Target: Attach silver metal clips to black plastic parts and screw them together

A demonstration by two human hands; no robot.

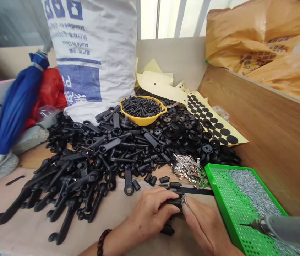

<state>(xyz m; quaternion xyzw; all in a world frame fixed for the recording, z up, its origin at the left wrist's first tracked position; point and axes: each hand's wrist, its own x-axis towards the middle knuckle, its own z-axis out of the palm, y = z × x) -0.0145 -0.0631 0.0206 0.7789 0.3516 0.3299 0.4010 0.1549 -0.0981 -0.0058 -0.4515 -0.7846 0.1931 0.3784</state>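
Both hands pinch one black cylinder.

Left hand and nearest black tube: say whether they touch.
Touching; the head view shows the left hand pinching the black tube between thumb and forefinger.

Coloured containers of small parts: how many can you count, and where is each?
2: a yellow bowl on the heaped black parts, and a green tray at the right. Others may be hidden.
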